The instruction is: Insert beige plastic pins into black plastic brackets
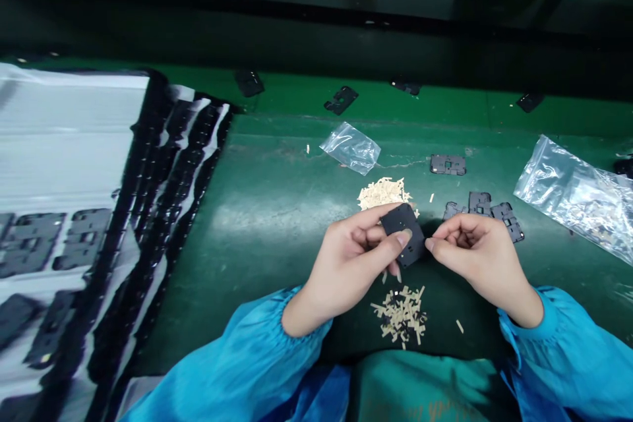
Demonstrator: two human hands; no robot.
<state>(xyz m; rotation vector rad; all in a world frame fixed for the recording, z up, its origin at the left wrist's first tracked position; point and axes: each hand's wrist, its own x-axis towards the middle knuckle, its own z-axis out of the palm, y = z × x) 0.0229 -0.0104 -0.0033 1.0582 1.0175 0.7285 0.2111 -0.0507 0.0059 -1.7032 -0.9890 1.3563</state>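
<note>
Black plastic frame (403,235) is clamped in the left hand (349,264), with the curled right hand (477,250) just beside its edge.

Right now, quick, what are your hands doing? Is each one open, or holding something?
Left hand: closed, holding a black plastic plate.
Right hand: half closed, fingertips right beside the plate, holding nothing I can see.
</note>
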